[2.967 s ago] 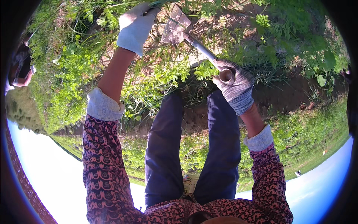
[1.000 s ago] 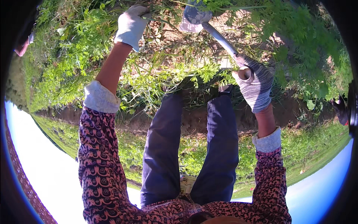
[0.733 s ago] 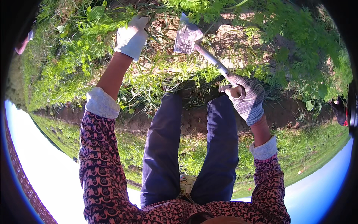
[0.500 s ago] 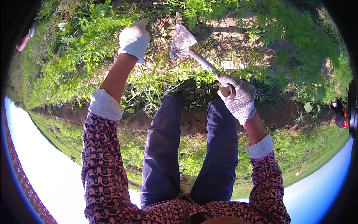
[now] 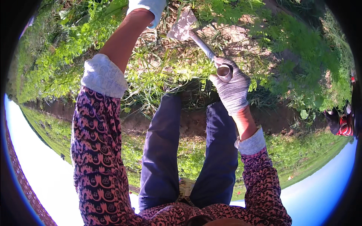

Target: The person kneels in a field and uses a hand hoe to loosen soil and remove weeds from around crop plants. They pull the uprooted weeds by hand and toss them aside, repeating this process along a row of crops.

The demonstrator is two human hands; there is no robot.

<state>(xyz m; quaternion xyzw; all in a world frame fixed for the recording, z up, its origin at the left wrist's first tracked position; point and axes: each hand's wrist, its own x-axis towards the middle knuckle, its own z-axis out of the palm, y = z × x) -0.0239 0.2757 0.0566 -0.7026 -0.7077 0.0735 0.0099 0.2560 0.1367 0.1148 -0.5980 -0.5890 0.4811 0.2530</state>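
Observation:
My right hand (image 5: 233, 90), in a grey-white knit glove, is wrapped round the pipe-like handle of a hand hoe (image 5: 203, 46). The handle's round hollow end sticks up by my thumb. Farther off, the hoe's flat, pale metal blade (image 5: 182, 27) lies low among weeds and dry soil. My left hand (image 5: 148, 9), in a white glove, reaches to the top edge of the view, left of the blade. Its fingers are cut off there, so whatever it touches is hidden. Feathery green plants (image 5: 88, 39) grow beside my left forearm.
Grassy weeds (image 5: 145, 96) stand just beyond my knees. More feathery plants (image 5: 301, 49) fill the right side. My legs in dark trousers (image 5: 160, 150) are at a strip of bare brown soil (image 5: 194, 126). Something red and dark (image 5: 342, 124) shows at the far right.
My left hand has moved farther forward, partly out of the top of view. My right hand and the hoe have shifted forward and slightly left, the hoe still held.

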